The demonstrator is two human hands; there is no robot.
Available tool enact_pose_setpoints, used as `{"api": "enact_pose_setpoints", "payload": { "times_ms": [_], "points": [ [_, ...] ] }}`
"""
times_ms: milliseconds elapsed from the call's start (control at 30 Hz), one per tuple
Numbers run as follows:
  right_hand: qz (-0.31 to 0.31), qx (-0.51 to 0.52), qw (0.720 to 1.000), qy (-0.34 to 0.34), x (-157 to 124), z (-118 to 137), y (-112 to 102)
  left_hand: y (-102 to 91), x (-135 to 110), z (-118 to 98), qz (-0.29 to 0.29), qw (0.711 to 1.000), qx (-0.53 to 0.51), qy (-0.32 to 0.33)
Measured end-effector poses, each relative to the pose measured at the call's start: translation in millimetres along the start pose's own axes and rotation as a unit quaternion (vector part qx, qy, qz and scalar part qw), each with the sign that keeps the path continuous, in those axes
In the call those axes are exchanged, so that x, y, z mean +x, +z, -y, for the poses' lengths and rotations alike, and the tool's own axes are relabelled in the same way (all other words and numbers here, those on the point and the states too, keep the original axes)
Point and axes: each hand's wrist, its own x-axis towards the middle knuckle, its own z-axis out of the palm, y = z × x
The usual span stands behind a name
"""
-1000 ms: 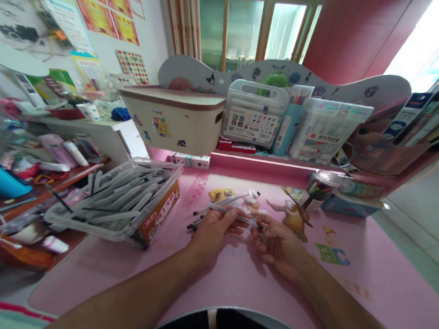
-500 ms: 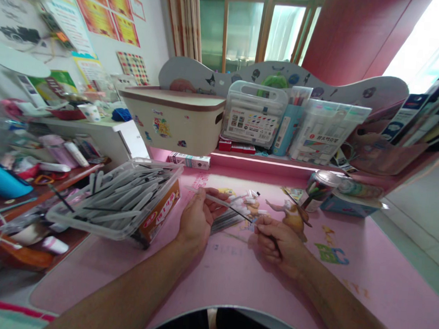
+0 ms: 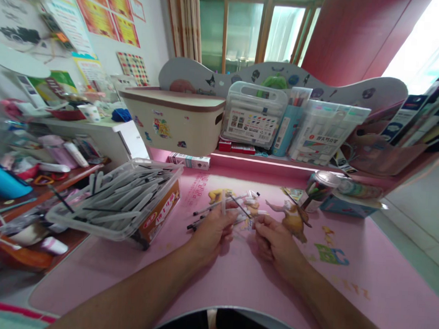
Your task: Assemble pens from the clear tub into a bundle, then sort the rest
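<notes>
My left hand (image 3: pixel 215 229) is closed on a translucent white pen barrel (image 3: pixel 223 204), which points up and away from me between thumb and fingers. Facing it on the right, my right hand (image 3: pixel 272 237) pinches a thin dark pen refill (image 3: pixel 239 206). The refill slants up to the left, its far tip close to the barrel. Several pens with dark tips (image 3: pixel 197 214) lie on the pink desk behind my left hand, partly covered by it. To the left, a clear plastic bin (image 3: pixel 111 233) is heaped with grey-white pen barrels (image 3: pixel 124 193) and some dark refills.
The bin rests partly on a brown printed box (image 3: pixel 162 213). A jar of pens (image 3: pixel 322 188) and a blue box (image 3: pixel 351 205) stand at the desk's back right. Above the desk, a shelf carries a beige storage box (image 3: pixel 173 122) and marker cases (image 3: pixel 255 117).
My left hand has moved right and turned, so the barrel now stands more upright. Pens on the desk behind it have come into view. My right hand has barely moved.
</notes>
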Motion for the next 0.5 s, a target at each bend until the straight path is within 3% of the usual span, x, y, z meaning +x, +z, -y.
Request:
{"api": "enact_pose_setpoints", "payload": {
  "times_ms": [67,133,233,300,367,500],
  "points": [
    [0.033,-0.062,0.998,0.0,-5.3,-1.0,5.5,2.0,-0.9,7.7,0.024,0.999,0.013,-0.025],
    [0.053,-0.09,0.995,-0.002,-7.3,-1.2,6.3,2.4,-0.2,11.2,0.007,0.999,0.022,-0.023],
    [-0.018,-0.104,0.994,-0.038,-3.6,0.5,0.3,1.5,1.0,9.4,-0.031,0.999,-0.001,-0.038],
    [-0.101,-0.152,0.978,-0.102,-0.5,2.8,-3.7,1.9,0.4,6.9,-0.028,0.993,-0.046,-0.101],
    [-0.134,-0.212,0.951,-0.181,-0.6,4.7,-4.0,3.9,-1.5,6.1,-0.009,0.981,-0.098,-0.17],
    [-0.06,-0.306,0.895,-0.32,-10.1,2.1,6.3,9.9,-7.0,10.9,0.04,0.962,-0.16,-0.219]
  ]
}}
